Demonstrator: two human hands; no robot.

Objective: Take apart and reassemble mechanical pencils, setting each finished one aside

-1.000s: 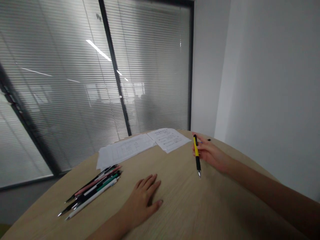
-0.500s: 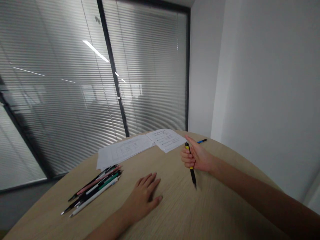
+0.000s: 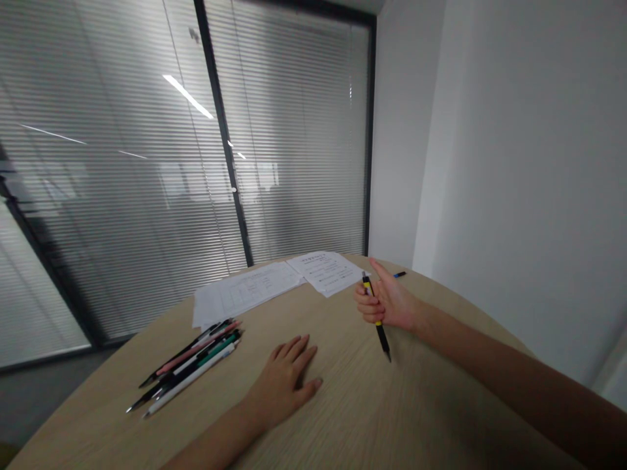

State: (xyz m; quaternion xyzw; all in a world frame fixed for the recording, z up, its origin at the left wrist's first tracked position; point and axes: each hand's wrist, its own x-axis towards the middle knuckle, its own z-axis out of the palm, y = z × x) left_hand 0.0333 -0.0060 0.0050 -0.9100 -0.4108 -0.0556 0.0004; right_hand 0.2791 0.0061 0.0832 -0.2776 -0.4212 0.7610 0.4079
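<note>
We seem to be in an office: dark-framed glass panels (image 3: 189, 96) with slatted grey blinds (image 3: 308, 215), printed white paper sheets (image 3: 327, 273).

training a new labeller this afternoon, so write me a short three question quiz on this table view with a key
1. Which hand holds the yellow and black pen?
2. True or false: the left hand is gripping a white pen.
3. What lies near the far edge of the table? A) a mug B) printed sheets C) scissors

Key:
1. The right hand.
2. False; it rests palm down on the table, fingers spread.
3. B
</note>
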